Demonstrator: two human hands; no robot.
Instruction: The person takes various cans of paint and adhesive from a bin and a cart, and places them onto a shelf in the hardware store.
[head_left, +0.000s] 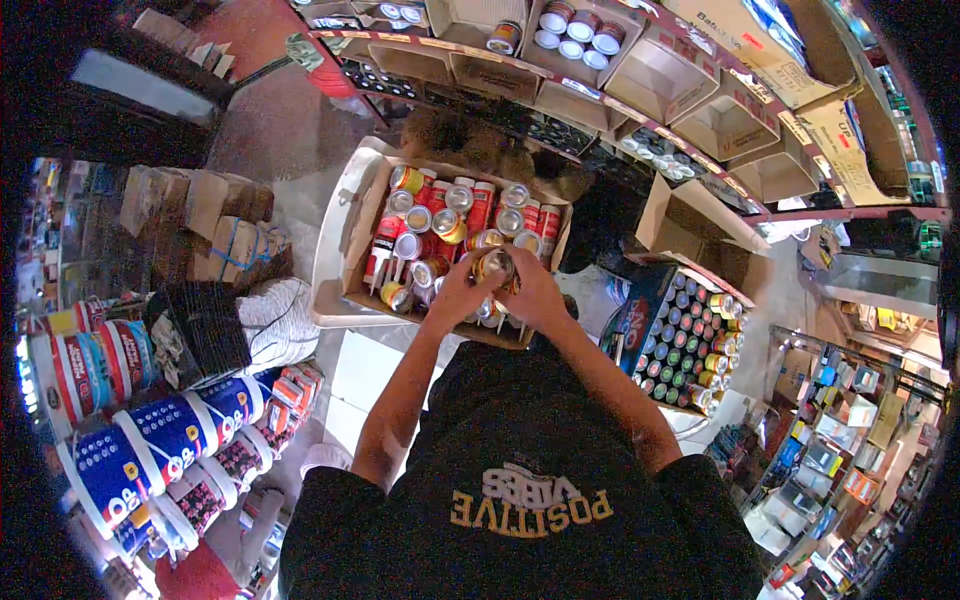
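Observation:
A small metal can (496, 262) is held between my two hands, over the near right part of an open cardboard box (357, 262). My left hand (466, 289) grips its left side and my right hand (534, 291) wraps its right side. Under and around them the box holds small cans with metal lids, such as a yellow-banded can (448, 225), and red tubes with white nozzles, such as a red sealant cartridge (481, 206). Some cans lie on top of the tubes. The box rests on a white plastic surface (337, 225). My fingers partly hide the held can.
Shelves with cardboard bins (664, 71) curve across the far side. At the right are an open carton (686, 221) and a box of spray cans (679, 337) with small cans along its edge. Stacked paint pails (161, 442) and coiled white rope (277, 322) stand left.

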